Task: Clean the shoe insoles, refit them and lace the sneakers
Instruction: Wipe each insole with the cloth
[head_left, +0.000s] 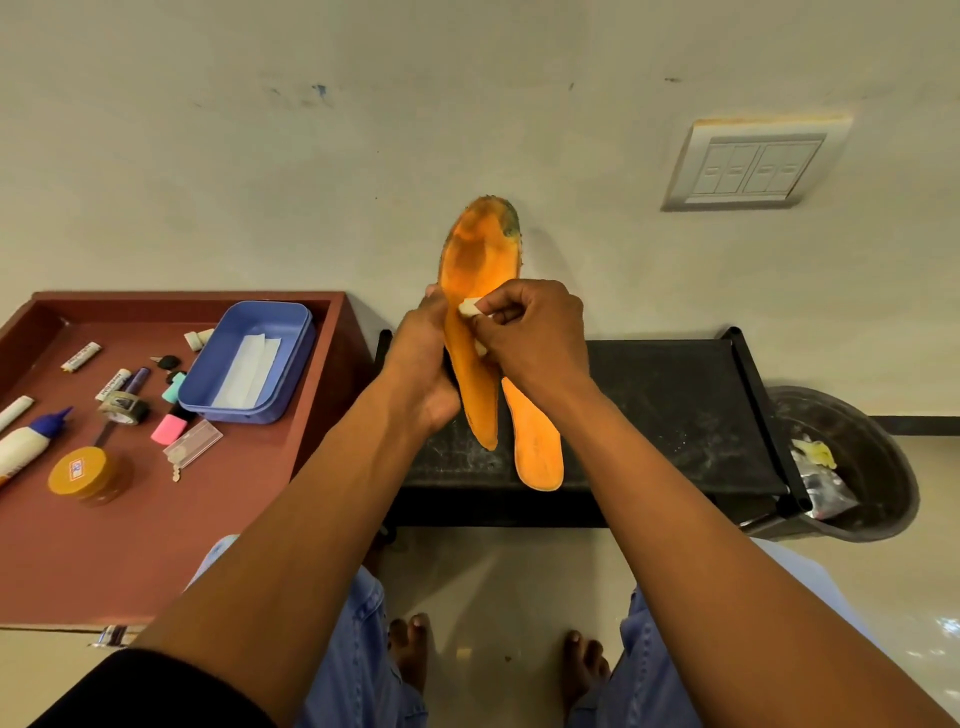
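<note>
A pale wall (467, 104) fills the upper view, with a white switch plate (748, 166) mounted on it at the right. Below it to the left sits a reddish-brown tabletop (130, 545), and beside that, in the middle, a black tabletop (675, 405) with a raised rim. A dark waste bin (872, 467) stands at its right end, holding crumpled wrappers.

On the reddish tabletop lies a blue plastic tray (249, 358) with a white folded paper (247, 371) inside. Near it are a yellow-lidded jar (83, 475), a white glue bottle (26, 441) with a blue tip, a roll of tape (122, 408), a pink eraser (169, 428) and several markers.

The left hand (423, 364) grips an orange insole (475, 275) around its middle, holding it upright above the black tabletop, its dirty toe end pointing up against the wall. A second orange insole (535, 441) lies flat on the black tabletop just beside and below it. The right hand (530, 332) has its fingers (498, 306) curled, pinching a small white eraser (470, 307) pressed against the held insole's surface.
</note>
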